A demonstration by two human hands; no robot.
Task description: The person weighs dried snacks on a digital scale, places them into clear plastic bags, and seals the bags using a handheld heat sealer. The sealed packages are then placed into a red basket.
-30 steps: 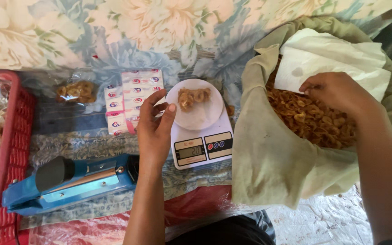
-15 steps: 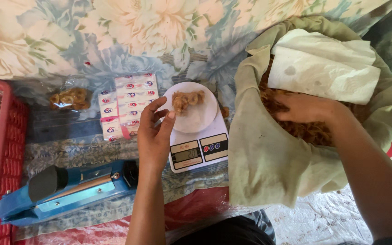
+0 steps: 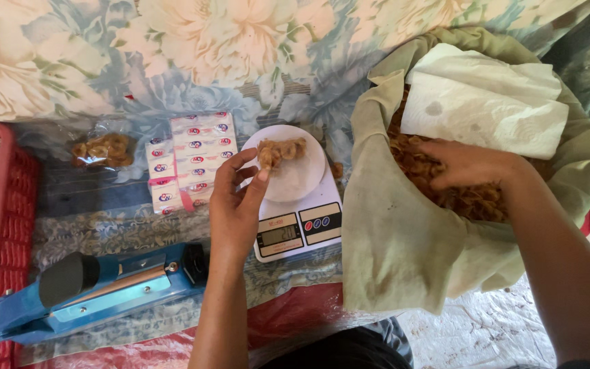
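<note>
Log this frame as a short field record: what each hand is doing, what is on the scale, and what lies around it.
left hand: fingertips at the rim of the white scale plate, not gripping anything visible
right hand: reaching into the fried chips in the cloth-lined sack
on scale: a small heap of chips on the plate of the digital scale
in sack: white paper sheet over the chips
left of scale: stack of small packets, sealed chip bag
front left: blue heat sealer
far left: red basket
</note>
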